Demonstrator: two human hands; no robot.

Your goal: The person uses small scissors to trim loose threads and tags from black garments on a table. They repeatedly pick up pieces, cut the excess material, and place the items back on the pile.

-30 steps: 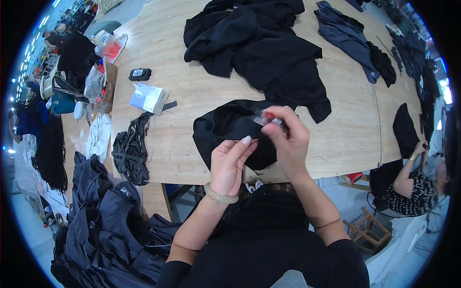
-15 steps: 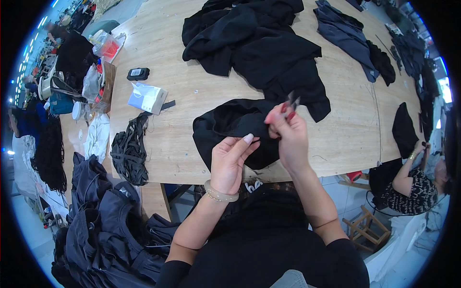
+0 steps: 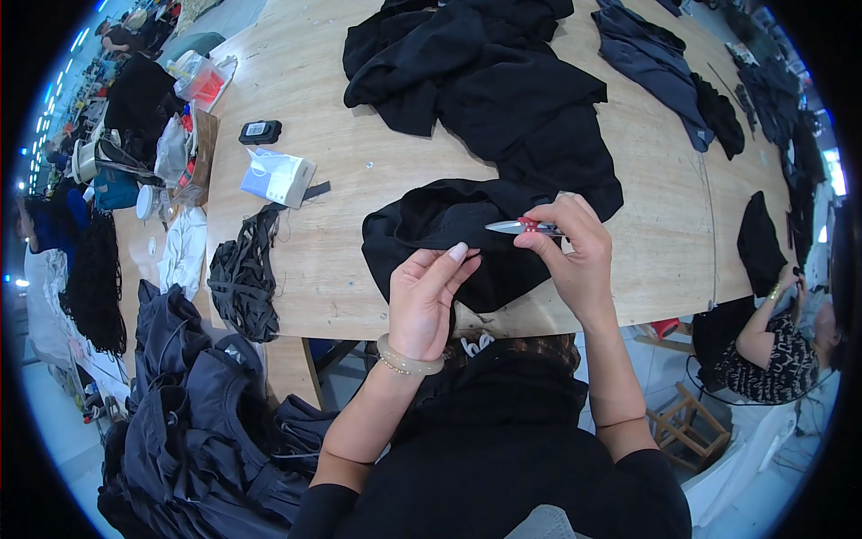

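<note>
A black garment (image 3: 512, 278) lies bunched at the table's near edge, its opening ringed by a fold. My left hand (image 3: 429, 292) pinches the rim of that opening between thumb and fingers. In my right hand (image 3: 579, 251) is a small pair of thread snips (image 3: 516, 226), metal-bladed with red on the grip. Their blades point left, above the garment and a little beyond my left fingertips. Whether a thread runs between the hands is too fine to tell.
More black garments (image 3: 485, 81) spread over the far side of the wooden table (image 3: 332, 251). To the left are a tangle of dark strips (image 3: 242, 283), a tissue box (image 3: 277, 178) and a small black device (image 3: 259, 132). Dark clothes (image 3: 206, 422) pile up at lower left. Another person (image 3: 777, 350) sits at right.
My right hand has come down and slightly right. The snips have swung from pointing up to pointing left, toward my left hand. My left hand keeps its pinch on the black garment.
</note>
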